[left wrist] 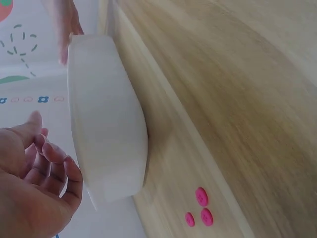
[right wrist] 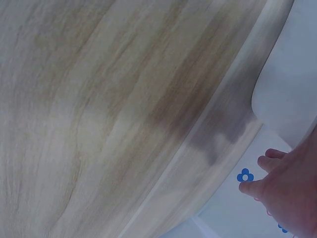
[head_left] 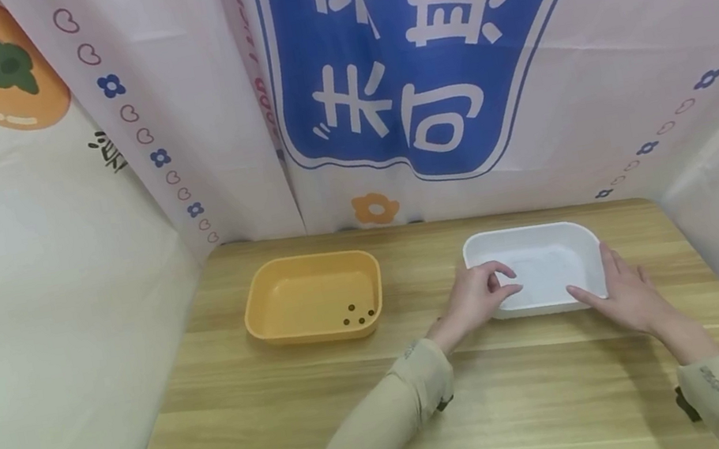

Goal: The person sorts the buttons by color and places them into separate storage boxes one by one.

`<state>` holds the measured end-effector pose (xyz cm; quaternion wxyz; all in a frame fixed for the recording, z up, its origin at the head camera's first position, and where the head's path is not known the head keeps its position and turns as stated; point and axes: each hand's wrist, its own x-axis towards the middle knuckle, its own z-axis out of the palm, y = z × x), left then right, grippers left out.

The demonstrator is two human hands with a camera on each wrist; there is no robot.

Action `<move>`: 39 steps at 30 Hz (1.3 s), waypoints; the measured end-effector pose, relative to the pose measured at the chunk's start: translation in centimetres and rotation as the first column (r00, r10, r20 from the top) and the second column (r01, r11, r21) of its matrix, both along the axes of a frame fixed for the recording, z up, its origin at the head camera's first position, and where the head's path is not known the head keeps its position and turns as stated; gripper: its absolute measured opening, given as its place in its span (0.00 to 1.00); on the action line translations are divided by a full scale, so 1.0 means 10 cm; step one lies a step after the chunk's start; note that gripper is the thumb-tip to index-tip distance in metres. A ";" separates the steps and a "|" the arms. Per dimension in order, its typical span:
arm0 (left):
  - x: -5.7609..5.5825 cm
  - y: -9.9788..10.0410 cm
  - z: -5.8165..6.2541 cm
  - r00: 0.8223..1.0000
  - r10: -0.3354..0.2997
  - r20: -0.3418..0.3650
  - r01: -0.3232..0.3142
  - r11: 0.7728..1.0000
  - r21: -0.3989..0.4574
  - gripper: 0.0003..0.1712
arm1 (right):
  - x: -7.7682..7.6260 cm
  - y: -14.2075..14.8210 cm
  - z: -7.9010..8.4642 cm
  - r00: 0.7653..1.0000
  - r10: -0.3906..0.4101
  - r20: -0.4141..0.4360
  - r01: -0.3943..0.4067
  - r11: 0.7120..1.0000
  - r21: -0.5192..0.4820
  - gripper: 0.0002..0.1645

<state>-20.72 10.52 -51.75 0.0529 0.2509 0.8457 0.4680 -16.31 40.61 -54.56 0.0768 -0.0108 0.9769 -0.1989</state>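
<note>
A white rectangular tray (head_left: pixel 541 231) lies at the right of the table. Over its left front corner is my left hand (head_left: pixel 476 296), its thumb and forefinger curved with a gap between the tips. The left wrist view shows these fingers loosely bent, with nothing visible between them. My right hand (head_left: pixel 632 297) rests against the tray's right end, fingers fairly straight along the outside and thumb spread over the front rim. On the wood beside the tray lie three pink buttons, one of them a round pink button (left wrist: pixel 202 197); in the head view they are hidden.
A yellow tray (head_left: pixel 321 335) stands on the left of the wooden table (head_left: pixel 521 404), with several small dark round pieces (head_left: pixel 351 308) in its front right corner. A printed cloth (head_left: pixel 225 120) hangs behind the table, and pale cloth sheets flank both sides.
</note>
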 end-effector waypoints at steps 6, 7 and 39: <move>0.04 -0.12 0.02 1.000 -0.015 0.026 0.016 0.999 -0.039 0.11 | 0.00 0.02 -0.01 1.000 0.001 0.005 -0.001 1.000 -0.013 0.73; 0.04 -0.15 0.02 1.000 -0.015 0.027 0.016 0.999 -0.042 0.10 | 0.00 0.02 -0.01 1.000 0.002 0.007 -0.002 1.000 -0.013 0.73; 0.03 -0.92 -0.18 0.998 0.014 0.059 -0.004 0.985 -0.174 0.19 | -0.02 0.01 0.03 1.000 0.004 0.013 -0.004 1.000 -0.006 0.73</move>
